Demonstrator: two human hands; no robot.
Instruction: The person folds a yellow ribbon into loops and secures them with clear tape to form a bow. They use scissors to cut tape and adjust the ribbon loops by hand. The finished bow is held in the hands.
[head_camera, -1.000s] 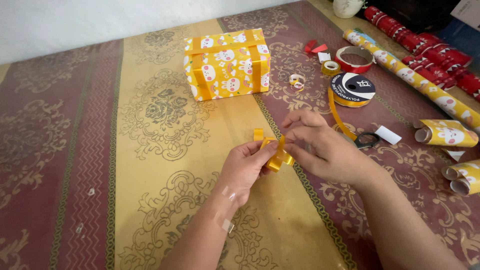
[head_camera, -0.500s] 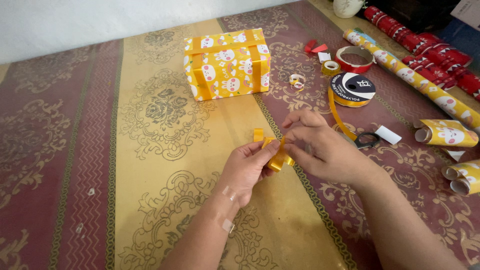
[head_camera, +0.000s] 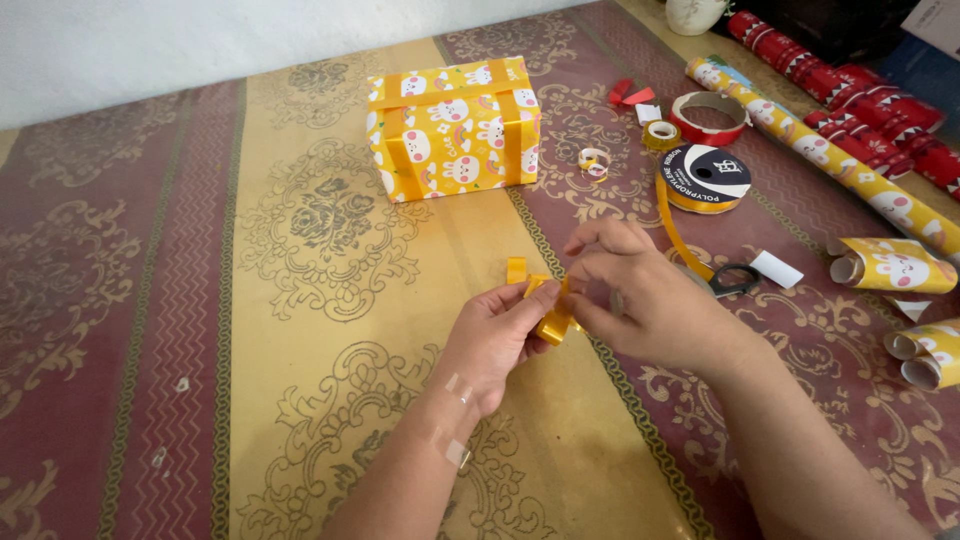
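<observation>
Beyond the hands, well apart: yellow bunny-print gift box (head_camera: 453, 126) banded in yellow ribbon. Right of that box: ribbon spool (head_camera: 703, 178), then black scissors (head_camera: 735, 279). Nearer than the box: left hand (head_camera: 493, 336) pinched shut on looped yellow ribbon bow (head_camera: 547, 305); right hand (head_camera: 640, 295) likewise closed, fingertips on the loops. Likely risk: slick ribbon slipping from the pinch, loops springing open.

box (head_camera: 455, 128) behind hands | ribbon spool (head_camera: 703, 178) right | scissors (head_camera: 735, 279) before spool
</observation>
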